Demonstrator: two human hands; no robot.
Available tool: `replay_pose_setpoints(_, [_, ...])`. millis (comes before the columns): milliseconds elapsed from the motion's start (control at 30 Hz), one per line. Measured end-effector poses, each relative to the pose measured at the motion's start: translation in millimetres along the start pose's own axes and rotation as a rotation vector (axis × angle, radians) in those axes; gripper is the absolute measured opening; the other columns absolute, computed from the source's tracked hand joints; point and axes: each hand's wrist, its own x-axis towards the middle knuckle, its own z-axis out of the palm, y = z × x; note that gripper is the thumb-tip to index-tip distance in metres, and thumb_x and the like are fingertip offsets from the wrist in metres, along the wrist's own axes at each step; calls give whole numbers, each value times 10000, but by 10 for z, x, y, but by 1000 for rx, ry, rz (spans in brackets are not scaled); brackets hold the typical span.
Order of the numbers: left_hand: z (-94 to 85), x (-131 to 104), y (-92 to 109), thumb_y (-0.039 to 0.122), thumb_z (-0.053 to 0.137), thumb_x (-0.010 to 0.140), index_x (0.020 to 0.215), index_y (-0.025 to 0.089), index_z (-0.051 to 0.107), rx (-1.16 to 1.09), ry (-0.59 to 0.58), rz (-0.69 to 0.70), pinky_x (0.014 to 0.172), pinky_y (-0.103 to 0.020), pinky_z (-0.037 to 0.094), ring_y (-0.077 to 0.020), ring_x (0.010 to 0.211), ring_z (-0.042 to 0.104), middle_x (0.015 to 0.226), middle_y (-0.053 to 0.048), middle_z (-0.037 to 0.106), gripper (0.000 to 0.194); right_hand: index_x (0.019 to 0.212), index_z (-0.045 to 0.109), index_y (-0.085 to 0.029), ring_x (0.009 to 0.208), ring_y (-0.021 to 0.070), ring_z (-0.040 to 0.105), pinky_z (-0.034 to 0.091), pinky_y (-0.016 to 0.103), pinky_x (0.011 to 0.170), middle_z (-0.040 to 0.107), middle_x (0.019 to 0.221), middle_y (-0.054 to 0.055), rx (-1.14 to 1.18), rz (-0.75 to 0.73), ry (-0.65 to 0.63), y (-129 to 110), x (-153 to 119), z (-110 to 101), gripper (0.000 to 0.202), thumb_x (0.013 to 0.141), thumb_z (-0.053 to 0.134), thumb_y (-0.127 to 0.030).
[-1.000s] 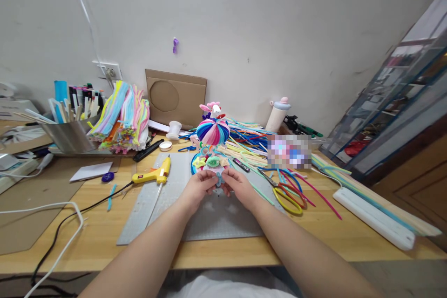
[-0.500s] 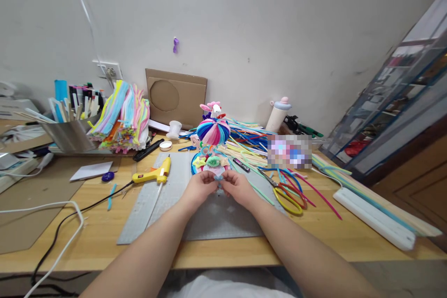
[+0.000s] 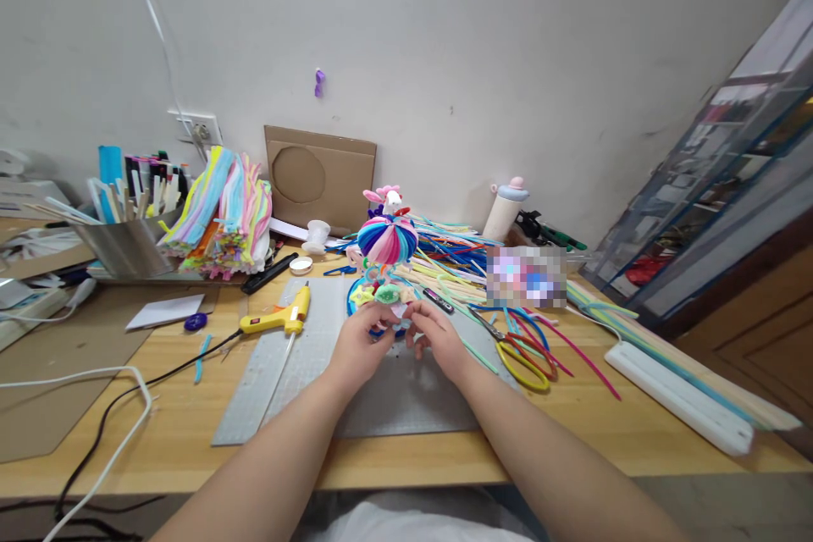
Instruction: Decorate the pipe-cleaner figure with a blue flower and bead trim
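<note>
A colourful pipe-cleaner ornament stands in front of me, with a striped pink, blue and white dome and a small white figure on top. Its blue round base carries a yellow star and a green leaf-like piece. At the lower front of the ornament, my left hand has its fingers closed on it. My right hand is at the front right of the ornament, fingers curled, the index and thumb by a small white piece. What lies between its fingertips is too small to make out.
A yellow glue gun lies on the grey cutting mat, left of my hands. Scissors with yellow and red handles lie to the right. Loose pipe cleaners cover the back, near a bottle and a power strip.
My hands were close together, pinching at a small light-blue part in front of the ornament. Now the right fingers have drawn slightly apart and up toward the white piece. The ornament stays in place.
</note>
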Motion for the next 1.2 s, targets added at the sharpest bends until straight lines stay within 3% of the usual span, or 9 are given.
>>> replay_pose_setpoints(67, [-14, -24, 28, 98, 575, 691, 761, 225, 689, 96, -17, 153, 824, -286, 405, -186, 893, 557, 856, -44, 628, 185, 818, 521, -195, 468, 116, 526, 334, 184, 321, 554, 620, -25, 48, 93, -42, -2, -1, 10, 275, 785, 546, -467])
replay_pose_setpoints(133, [-12, -33, 30, 81, 546, 709, 774, 226, 685, 139, -23, 205, 828, -287, 404, -181, 896, 555, 870, -46, 621, 211, 756, 510, -187, 422, 97, 503, 315, 178, 315, 569, 594, -29, 63, 127, -66, 6, 1, 28, 265, 753, 598, -437])
replay_pose_setpoints(200, [3, -22, 10, 78, 552, 701, 827, 221, 669, 84, 19, 128, 770, -269, 410, -162, 841, 549, 893, -35, 616, 223, 703, 491, -187, 387, 78, 468, 307, 172, 318, 551, 542, -50, 49, 103, -30, 15, 5, 45, 255, 719, 638, -394])
replay_pose_setpoints(267, [23, 4, -17, 121, 588, 697, 866, 207, 641, -69, 63, -40, 693, -250, 413, -144, 772, 543, 868, -20, 612, 197, 684, 481, -190, 367, 70, 443, 308, 172, 322, 527, 500, -67, 22, 74, 5, 23, 8, 54, 253, 718, 635, -387])
replay_pose_setpoints(367, [43, 45, -56, 256, 663, 682, 771, 165, 619, -249, 28, -239, 571, -235, 400, -124, 626, 527, 708, 0, 595, 135, 677, 478, -192, 359, 71, 431, 309, 175, 325, 501, 471, -75, -26, 49, 11, 31, 6, 48, 260, 725, 633, -396])
replay_pose_setpoints(567, [40, 49, -87, 371, 748, 608, 662, 149, 587, -385, -18, -390, 512, -215, 390, -89, 504, 505, 561, 22, 579, 279, 796, 545, -190, 438, 108, 513, 358, 199, 323, 576, 623, -18, 48, 64, 1, 23, -1, 17, 335, 807, 522, -525])
replay_pose_setpoints(700, [34, 34, -69, 335, 774, 584, 661, 137, 596, -481, -32, -461, 534, -210, 423, -89, 535, 535, 596, -6, 608, 277, 751, 523, -192, 413, 89, 484, 356, 182, 313, 569, 591, -40, -48, 40, -19, 29, 5, 31, 306, 727, 635, -476])
replay_pose_setpoints(867, [27, 30, -49, 357, 735, 632, 693, 125, 636, -553, -64, -525, 537, -237, 454, -120, 564, 572, 621, -47, 628, 260, 734, 510, -196, 374, 76, 450, 352, 173, 315, 528, 509, -69, -73, 44, -4, 45, 10, 47, 267, 730, 622, -439])
replay_pose_setpoints(1200, [32, 39, -112, 334, 807, 546, 644, 123, 639, -491, -10, -468, 522, -204, 401, -80, 511, 520, 574, -10, 611, 287, 746, 557, -179, 387, 78, 483, 360, 174, 316, 572, 562, -46, -134, 45, -25, 47, 7, 41, 244, 751, 595, -419])
